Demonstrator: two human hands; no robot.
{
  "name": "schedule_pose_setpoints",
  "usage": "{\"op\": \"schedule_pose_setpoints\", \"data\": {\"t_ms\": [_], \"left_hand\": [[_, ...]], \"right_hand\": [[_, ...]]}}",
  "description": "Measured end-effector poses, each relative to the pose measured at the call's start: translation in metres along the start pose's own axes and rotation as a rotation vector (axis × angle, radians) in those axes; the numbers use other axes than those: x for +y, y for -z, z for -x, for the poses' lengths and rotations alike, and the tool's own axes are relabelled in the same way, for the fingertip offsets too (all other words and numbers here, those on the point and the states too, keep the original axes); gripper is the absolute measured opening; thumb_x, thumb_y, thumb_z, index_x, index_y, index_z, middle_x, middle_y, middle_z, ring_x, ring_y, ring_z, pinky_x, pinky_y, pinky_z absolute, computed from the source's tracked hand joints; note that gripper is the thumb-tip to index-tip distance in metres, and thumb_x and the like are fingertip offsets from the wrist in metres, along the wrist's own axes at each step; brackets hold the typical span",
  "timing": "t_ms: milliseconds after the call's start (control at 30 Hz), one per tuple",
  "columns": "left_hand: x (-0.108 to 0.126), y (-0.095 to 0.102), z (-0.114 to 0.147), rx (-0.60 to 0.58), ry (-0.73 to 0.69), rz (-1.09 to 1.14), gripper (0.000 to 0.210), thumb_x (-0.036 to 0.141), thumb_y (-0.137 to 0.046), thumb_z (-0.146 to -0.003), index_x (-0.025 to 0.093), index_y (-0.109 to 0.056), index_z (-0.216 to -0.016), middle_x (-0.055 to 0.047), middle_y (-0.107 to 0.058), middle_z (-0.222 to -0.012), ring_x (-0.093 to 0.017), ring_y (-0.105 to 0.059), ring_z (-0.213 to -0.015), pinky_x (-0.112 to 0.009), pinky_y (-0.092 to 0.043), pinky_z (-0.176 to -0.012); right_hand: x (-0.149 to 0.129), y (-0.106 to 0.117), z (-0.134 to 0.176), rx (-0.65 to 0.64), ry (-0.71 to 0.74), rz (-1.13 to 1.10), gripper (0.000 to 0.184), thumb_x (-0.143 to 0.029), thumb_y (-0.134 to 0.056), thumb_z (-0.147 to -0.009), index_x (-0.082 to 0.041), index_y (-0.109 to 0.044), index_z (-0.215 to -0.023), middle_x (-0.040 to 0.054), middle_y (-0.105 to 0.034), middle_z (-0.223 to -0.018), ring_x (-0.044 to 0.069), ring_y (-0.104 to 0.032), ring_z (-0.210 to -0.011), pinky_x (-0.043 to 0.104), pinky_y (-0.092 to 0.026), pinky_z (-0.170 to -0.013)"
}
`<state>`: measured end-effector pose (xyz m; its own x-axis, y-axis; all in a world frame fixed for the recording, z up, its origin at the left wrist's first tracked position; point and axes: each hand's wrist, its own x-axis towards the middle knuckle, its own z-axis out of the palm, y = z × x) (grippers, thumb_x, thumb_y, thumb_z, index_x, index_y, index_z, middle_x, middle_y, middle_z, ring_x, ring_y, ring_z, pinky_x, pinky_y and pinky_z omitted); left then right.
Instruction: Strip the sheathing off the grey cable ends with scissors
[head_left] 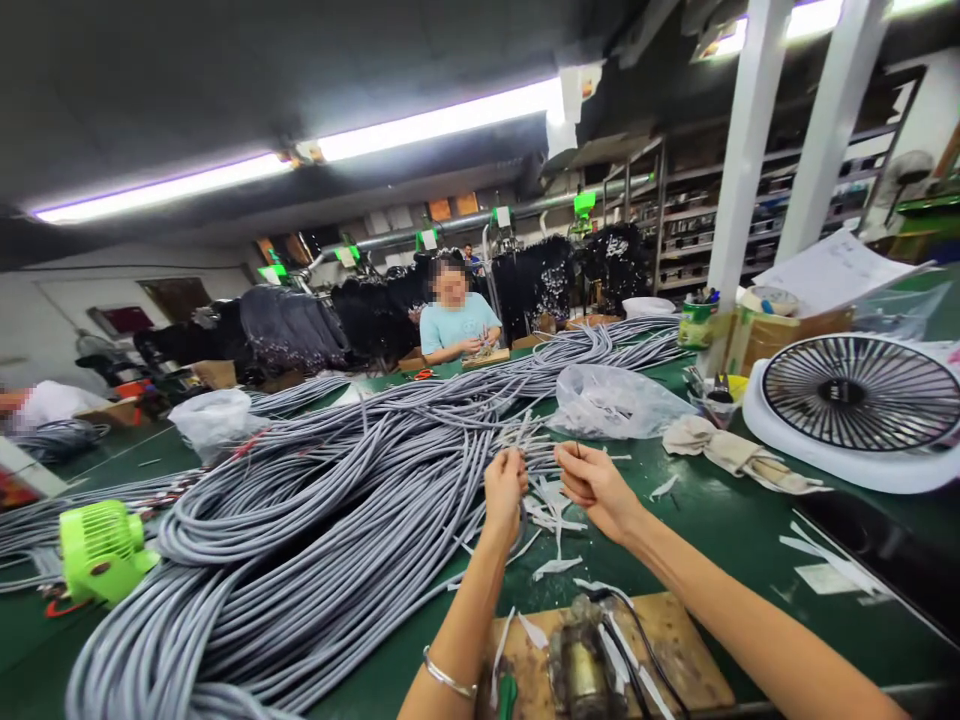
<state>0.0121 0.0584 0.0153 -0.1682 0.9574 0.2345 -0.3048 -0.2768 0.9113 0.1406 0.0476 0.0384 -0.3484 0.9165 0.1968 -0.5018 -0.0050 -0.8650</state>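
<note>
Left hand (506,490) looks pinched on one of the grey cables (420,510) heaped on the table (735,510), right hand (600,490) fingertips together, contents unclear, so gripping near the tip probably helps.

Grey cables (375,560) in long loops

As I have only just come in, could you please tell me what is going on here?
A person's left hand appears to hold a grey cable; the right hand is pinched beside it, its contents too small to tell. White scraps lie around and below the hands, looped cables to their left. A co-worker sits across the table.
</note>
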Motion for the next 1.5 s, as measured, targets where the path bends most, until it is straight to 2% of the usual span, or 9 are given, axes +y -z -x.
{"op": "schedule_pose_setpoints", "data": {"t_ms": [267,367,467,600,733,900,1000,1133,1500], "left_hand": [[0.011,0.002,0.016,-0.013,0.095,0.096,0.033,0.037,-0.07,-0.062,0.009,-0.06,-0.075,0.004,-0.046,-0.059,0.002,-0.03,-0.04,-0.013,-0.021,-0.04],[0.012,-0.005,0.026,-0.059,0.143,0.084,0.029,0.034,-0.071,-0.062,0.007,-0.061,-0.069,0.002,-0.048,-0.057,0.001,-0.033,-0.04,-0.014,-0.021,-0.039],[0.009,-0.009,0.034,-0.133,0.152,0.005,0.028,0.036,-0.068,-0.066,0.009,-0.06,-0.066,0.002,-0.048,-0.055,0.0,-0.031,-0.038,-0.016,-0.019,-0.038],[0.01,-0.01,0.045,-0.173,-0.08,-0.306,0.02,0.031,-0.064,-0.07,0.013,-0.058,-0.065,0.003,-0.046,-0.054,-0.006,-0.039,-0.046,-0.018,-0.028,-0.044],[0.017,-0.005,0.053,-0.006,-0.524,-0.729,0.005,0.017,-0.062,-0.073,0.016,-0.061,-0.068,0.001,-0.053,-0.062,-0.01,-0.047,-0.057,-0.021,-0.037,-0.054],[0.019,0.001,0.053,0.028,-0.884,-0.992,0.008,0.011,-0.058,-0.075,0.018,-0.061,-0.077,0.001,-0.057,-0.062,-0.011,-0.051,-0.056,-0.021,-0.041,-0.055],[0.015,0.001,0.052,0.003,-0.906,-1.069,0.008,0.01,-0.058,-0.076,0.017,-0.061,-0.078,0.001,-0.056,-0.061,-0.01,-0.051,-0.056,-0.021,-0.041,-0.055],[0.009,-0.001,0.054,-0.013,-0.892,-1.146,0.006,0.012,-0.058,-0.077,0.017,-0.061,-0.078,0.0,-0.056,-0.06,-0.01,-0.052,-0.055,-0.021,-0.041,-0.055],[0.0,-0.004,0.054,-0.001,-0.847,-1.231,0.007,0.015,-0.054,-0.079,0.016,-0.061,-0.077,-0.001,-0.057,-0.061,-0.01,-0.053,-0.055,-0.021,-0.04,-0.055]], "right_hand": [[0.008,0.025,0.001,0.286,0.263,0.442,0.025,-0.038,-0.067,-0.066,-0.014,-0.063,-0.069,0.0007,-0.058,-0.067,0.01,-0.047,-0.061,0.02,-0.035,-0.05],[0.01,0.023,0.003,0.257,0.277,0.467,0.035,-0.035,-0.069,-0.063,-0.016,-0.063,-0.091,0.0031,-0.062,-0.082,0.013,-0.053,-0.073,0.021,-0.039,-0.055],[0.01,0.018,0.004,0.149,0.157,0.345,0.033,-0.035,-0.07,-0.06,-0.014,-0.063,-0.084,0.0026,-0.062,-0.074,0.009,-0.049,-0.056,0.019,-0.034,-0.044],[0.006,0.025,-0.001,0.248,0.052,0.197,0.029,-0.041,-0.066,-0.062,-0.013,-0.057,-0.067,-0.0038,-0.052,-0.053,0.001,-0.022,-0.033,0.018,-0.016,-0.033],[0.001,0.034,-0.002,0.383,0.139,0.207,0.028,-0.041,-0.065,-0.064,-0.015,-0.057,-0.069,-0.004,-0.053,-0.054,0.001,-0.023,-0.034,0.018,-0.014,-0.033],[0.001,0.02,0.012,0.159,0.071,0.186,0.027,-0.04,-0.062,-0.07,-0.014,-0.064,-0.076,0.0007,-0.061,-0.062,0.001,-0.021,-0.034,0.019,-0.012,-0.033],[0.002,0.014,0.017,0.021,0.006,0.082,0.034,-0.032,-0.068,-0.065,-0.018,-0.062,-0.096,0.0022,-0.067,-0.078,0.0,-0.029,-0.035,0.017,-0.019,-0.034],[0.005,0.014,0.015,0.17,0.057,0.141,0.033,-0.024,-0.076,-0.055,-0.016,-0.061,-0.084,0.0013,-0.067,-0.068,0.008,-0.053,-0.052,0.018,-0.037,-0.045],[0.007,0.013,0.015,0.474,0.269,0.123,0.048,-0.025,-0.075,-0.054,-0.017,-0.054,-0.096,-0.0059,-0.057,-0.055,0.004,-0.038,-0.037,0.017,-0.027,-0.036]]}}
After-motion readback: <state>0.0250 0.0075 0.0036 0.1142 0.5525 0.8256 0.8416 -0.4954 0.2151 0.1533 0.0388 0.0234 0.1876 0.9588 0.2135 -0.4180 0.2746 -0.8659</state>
